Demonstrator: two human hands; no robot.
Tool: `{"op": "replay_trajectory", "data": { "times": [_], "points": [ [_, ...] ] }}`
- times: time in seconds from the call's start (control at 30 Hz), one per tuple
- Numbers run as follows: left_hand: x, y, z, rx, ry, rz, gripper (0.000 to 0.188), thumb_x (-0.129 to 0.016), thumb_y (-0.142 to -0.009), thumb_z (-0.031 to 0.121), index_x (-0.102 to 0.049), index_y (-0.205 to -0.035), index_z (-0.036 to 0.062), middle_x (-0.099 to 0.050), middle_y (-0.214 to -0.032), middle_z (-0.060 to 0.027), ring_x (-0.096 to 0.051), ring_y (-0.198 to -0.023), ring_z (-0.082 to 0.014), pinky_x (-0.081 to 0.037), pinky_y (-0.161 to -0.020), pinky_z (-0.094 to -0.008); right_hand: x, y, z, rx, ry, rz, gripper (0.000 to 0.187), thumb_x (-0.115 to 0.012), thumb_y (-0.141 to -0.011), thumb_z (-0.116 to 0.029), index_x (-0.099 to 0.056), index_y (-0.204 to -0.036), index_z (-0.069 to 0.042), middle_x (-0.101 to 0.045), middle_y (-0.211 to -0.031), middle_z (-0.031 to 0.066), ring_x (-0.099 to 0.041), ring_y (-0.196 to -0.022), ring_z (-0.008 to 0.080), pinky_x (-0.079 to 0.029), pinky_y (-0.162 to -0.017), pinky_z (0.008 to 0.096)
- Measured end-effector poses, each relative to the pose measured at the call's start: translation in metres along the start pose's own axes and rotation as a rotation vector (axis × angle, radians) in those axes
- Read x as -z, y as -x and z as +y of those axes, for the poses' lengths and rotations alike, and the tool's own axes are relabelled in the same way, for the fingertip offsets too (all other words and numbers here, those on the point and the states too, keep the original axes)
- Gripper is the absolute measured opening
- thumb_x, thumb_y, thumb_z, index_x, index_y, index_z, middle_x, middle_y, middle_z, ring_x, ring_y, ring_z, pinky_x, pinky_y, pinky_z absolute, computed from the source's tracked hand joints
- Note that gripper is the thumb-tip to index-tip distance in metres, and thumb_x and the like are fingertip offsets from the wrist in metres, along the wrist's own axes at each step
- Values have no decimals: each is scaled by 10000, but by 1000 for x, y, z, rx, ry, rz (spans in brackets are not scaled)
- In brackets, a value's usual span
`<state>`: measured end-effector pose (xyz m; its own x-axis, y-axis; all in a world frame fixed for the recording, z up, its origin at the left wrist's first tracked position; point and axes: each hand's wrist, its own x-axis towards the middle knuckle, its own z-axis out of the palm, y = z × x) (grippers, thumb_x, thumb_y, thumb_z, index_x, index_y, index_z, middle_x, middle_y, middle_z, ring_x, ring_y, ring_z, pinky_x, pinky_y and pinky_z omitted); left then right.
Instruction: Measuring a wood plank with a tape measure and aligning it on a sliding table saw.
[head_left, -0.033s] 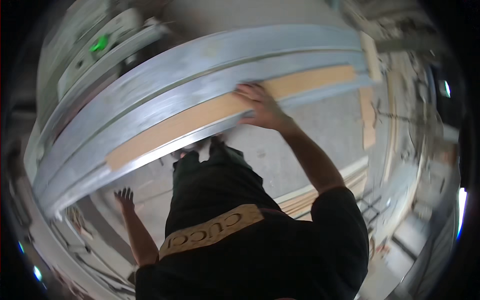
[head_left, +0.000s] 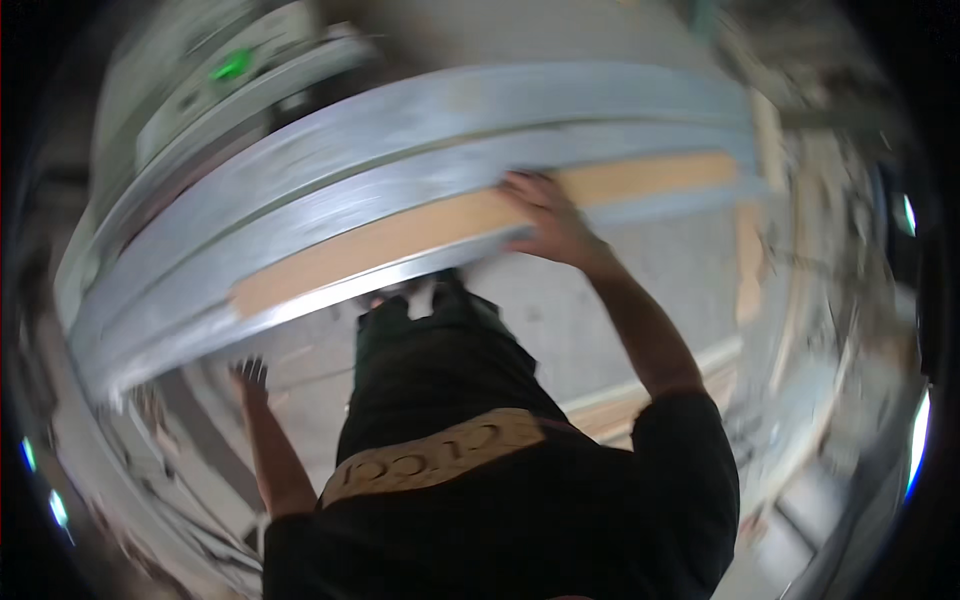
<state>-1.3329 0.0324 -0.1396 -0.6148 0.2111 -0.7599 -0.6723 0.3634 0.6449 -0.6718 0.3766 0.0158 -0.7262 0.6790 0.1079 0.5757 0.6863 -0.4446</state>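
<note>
The tan board (head_left: 400,235) lay on the metal table (head_left: 330,190) beneath the fingers of the right hand (head_left: 555,225), reaching out to either side; whether they gripped it could not be told. The left hand (head_left: 250,380) hung empty, fingers spread. Even, flat pressure seemed best for steadiness.

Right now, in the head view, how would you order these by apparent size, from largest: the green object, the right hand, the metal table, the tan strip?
1. Metal table
2. Tan strip, partly covered
3. Right hand
4. Green object
</note>
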Motion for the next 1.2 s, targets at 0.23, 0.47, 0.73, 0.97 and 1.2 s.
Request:
{"op": "replay_trajectory", "data": {
  "times": [0.23,0.47,0.73,0.97,1.2],
  "points": [
    [40,-77,86,-166,135,133,840,-406,-977,769,-304,-1584,198,-507,-1440,-190,-647,-1125,-368,-592,-905,-525,9,-41,-69,-59,163,-258,1013,-948,-611,-215,-499,-1509,-85,-459,-1547,187,-408,-1440,406,-346,-1180,524],
    [91,-129,141,-245,91,-67,739,-427,-968,779,-478,-1358,152,-591,-1233,-179,-609,-1084,-330,-524,-935,-519,-29,-87,-74,-86,239,-273,934,-907,-714,-216,-467,-1530,-106,-519,-1499,201,-496,-1383,379,-420,-1151,459],
    [149,-171,187,-271,43,-113,810,-496,-983,667,-307,-1593,168,-408,-1544,-148,-523,-1241,-363,-476,-1035,-535,-57,-117,-110,-9,311,-323,814,-832,-773,-321,-520,-1485,-78,-563,-1463,146,-493,-1394,328,-386,-1177,452],
    [267,-200,259,-1345,-840,724,617,-570,-1016,484,-633,-1223,-93,-670,-1214,-296,-628,-1086,-377,-493,-968,-497,-197,-302,-341,214,131,-71,753,-840,-736,-390,-579,-1351,-43,-592,-1272,137,-540,-1218,341,-405,-1059,496],
    [155,-128,317,-1120,-588,464,717,-719,-948,292,-406,-1517,-13,-319,-1571,-317,-334,-1434,-465,-279,-1197,-513,-284,-407,-530,136,54,-94,693,-847,-746,-335,-607,-1340,-70,-600,-1181,102,-561,-1156,292,-419,-985,448]
  ]
}}
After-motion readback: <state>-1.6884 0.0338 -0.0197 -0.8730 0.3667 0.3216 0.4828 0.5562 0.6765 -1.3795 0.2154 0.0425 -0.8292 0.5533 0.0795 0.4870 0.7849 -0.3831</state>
